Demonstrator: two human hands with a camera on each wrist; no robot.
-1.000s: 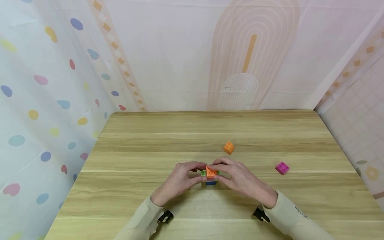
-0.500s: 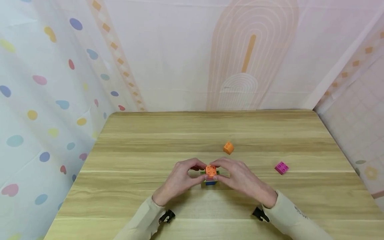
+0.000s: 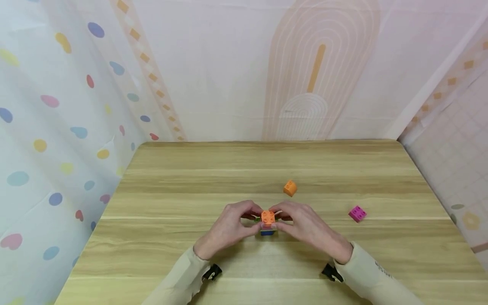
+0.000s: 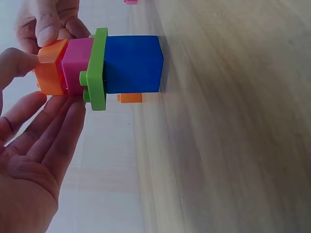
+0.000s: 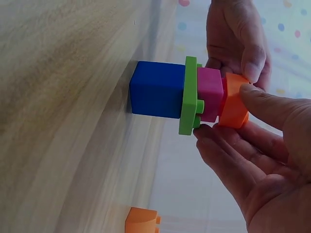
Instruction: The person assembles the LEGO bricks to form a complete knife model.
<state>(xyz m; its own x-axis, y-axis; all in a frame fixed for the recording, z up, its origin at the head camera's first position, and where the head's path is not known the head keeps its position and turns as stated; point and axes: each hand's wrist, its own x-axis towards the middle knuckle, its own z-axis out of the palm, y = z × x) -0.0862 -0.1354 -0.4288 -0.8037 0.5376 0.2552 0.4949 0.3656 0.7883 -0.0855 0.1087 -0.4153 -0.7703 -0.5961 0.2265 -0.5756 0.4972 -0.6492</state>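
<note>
Gripping the orange 2x2 brick [image 3: 268, 216] w/ both hands, atop an upright stack approx. central L-R on the surface [image 3: 190, 169], toward its 6 o'clock edge. Pinched by left hand [image 3: 230, 224] from 9 o'clock & right hand [image 3: 306, 225] from 3 o'clock, thumbs on the 6 o'clock side, other fingers round the far side. Stacked directly underneath, top to btm: pink brick [image 5: 210, 94], green plate [image 5: 189, 104], then blue block [image 5: 158, 90], apparently resting on the surface. Showing what looks like a thin gap btwn orange & pink, so prob. at the press-on step, not fully seated. Likely calls for squaring the studs next, then pushing straight down evenly. Lying loose, apart from both hands: curved orange brick [image 3: 290, 188] at approx. 1 o'clock of stack; magenta 2x2 brick [image 3: 358, 214] at 3 o'clock, beyond right hand.
</note>
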